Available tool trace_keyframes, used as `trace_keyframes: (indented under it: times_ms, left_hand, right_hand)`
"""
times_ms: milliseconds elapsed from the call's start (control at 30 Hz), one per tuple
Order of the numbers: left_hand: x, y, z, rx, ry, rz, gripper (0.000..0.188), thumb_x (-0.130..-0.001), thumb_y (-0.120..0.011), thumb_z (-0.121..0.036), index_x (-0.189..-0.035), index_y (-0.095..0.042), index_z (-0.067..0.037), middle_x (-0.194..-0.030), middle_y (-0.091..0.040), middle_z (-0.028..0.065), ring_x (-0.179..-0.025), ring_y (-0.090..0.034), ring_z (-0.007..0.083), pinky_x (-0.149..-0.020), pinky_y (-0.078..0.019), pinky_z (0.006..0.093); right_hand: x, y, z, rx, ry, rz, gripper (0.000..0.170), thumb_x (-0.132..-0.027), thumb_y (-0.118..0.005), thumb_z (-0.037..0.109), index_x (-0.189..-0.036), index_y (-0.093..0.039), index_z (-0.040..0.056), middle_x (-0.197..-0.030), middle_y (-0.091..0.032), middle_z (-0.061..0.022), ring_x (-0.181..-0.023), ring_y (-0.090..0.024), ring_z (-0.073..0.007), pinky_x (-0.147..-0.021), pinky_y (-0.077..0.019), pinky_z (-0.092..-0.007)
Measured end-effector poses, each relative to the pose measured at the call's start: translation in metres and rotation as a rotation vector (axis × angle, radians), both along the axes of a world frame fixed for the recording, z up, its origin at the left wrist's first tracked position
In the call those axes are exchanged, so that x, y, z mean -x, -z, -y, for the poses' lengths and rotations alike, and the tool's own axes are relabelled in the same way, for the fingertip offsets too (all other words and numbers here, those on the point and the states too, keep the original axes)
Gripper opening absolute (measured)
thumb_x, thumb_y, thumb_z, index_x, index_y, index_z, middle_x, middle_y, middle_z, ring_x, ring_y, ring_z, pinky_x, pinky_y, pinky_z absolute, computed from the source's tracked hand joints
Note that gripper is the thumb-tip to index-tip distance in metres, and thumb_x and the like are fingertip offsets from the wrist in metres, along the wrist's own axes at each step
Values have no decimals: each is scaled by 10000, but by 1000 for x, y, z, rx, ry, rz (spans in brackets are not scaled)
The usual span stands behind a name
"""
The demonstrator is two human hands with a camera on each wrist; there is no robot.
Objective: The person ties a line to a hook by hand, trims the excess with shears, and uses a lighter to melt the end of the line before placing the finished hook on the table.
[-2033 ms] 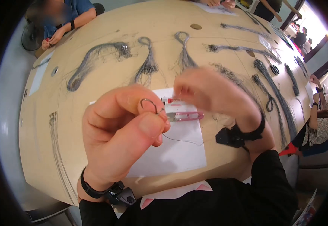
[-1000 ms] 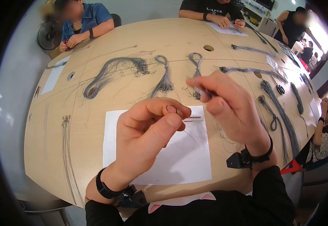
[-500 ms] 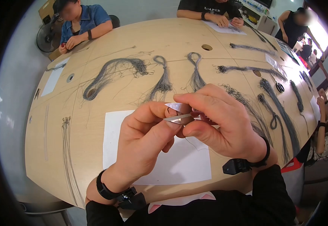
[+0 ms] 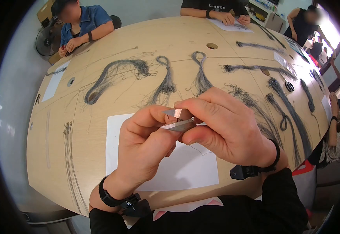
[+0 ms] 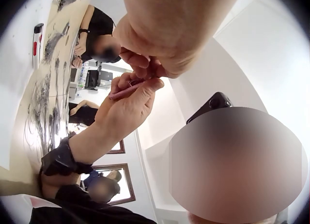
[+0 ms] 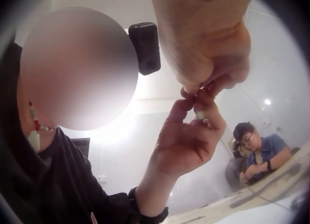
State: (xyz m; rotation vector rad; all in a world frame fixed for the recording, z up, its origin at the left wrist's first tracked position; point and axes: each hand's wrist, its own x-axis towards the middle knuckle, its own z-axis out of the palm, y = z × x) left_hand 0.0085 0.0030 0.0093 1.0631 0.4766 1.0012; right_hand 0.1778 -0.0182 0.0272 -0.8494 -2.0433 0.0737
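In the head view my left hand pinches a small fish hook between thumb and forefinger. Blades and fingers now hide most of the hook. A thin line trails from beneath the fingers over a white sheet of paper. My right hand grips thread snips, whose two pointed blades are spread at the left fingertips. Their pink handle shows along the right fingers in the left wrist view. Both hands meet above the paper, fingertips close together.
Bundles of hooked lines lie around the table, including a looped one, a curved one and a thin one at left. Black-handled scissors lie at right. A utility knife rests on the paper. Other people sit across the table.
The right hand, moving near the paper earlier, has come up to the left fingertips with the snips. The blades now overlap the hook. The left hand keeps its pinch.
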Motion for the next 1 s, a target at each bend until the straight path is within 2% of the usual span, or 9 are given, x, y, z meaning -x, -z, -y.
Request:
trace_keyframes:
  times_ms: [67,233,333,700,967,1000]
  left_hand:
    - [1,1,0,-24,28,11,161,-727,-469,12,-876,-529,-5,-760,-558,39,-585,-460,36,-487,-368,162]
    - [-1,-1,0,-77,57,60,154,-746,-445,39,-878,-521,20,-840,-573,68,-754,-526,85,-662,-432,208]
    - [-1,-2,0,-88,42,33,147,-754,-439,48,-875,-519,28,-853,-577,78,-778,-533,103,-707,-433,231]
    - [0,1,-1,-179,26,29,136,-761,-451,46,-874,-522,23,-832,-578,74,-751,-530,96,-683,-434,230]
    - [-4,0,1,-203,-49,28,110,-770,-506,21,-878,-526,17,-830,-580,75,-747,-537,102,-665,-441,229]
    - [-6,-2,2,-217,-89,-24,75,-777,-512,-19,-851,-518,-7,-833,-564,64,-682,-519,81,-566,-417,190]
  right_hand:
    - [0,0,1,4,4,15,377,-727,-588,293,-938,-548,-17,-742,-522,-94,-587,-508,-183,-500,-414,-250]
    - [0,-2,3,-4,24,34,368,-723,-592,281,-934,-547,-18,-739,-522,-94,-587,-505,-194,-499,-412,-253]
    - [0,0,2,-25,33,36,363,-722,-593,276,-929,-547,-18,-735,-520,-94,-586,-502,-196,-494,-409,-255]
    - [0,-1,5,-53,49,37,355,-721,-591,274,-911,-552,-23,-706,-506,-89,-562,-481,-189,-469,-392,-259]
    - [1,-1,5,-60,59,24,300,-708,-611,205,-886,-546,-27,-692,-501,-93,-546,-475,-193,-460,-386,-261]
    - [0,-1,6,-60,59,23,300,-708,-611,205,-886,-546,-27,-692,-501,-93,-546,-475,-193,-460,-386,-261]
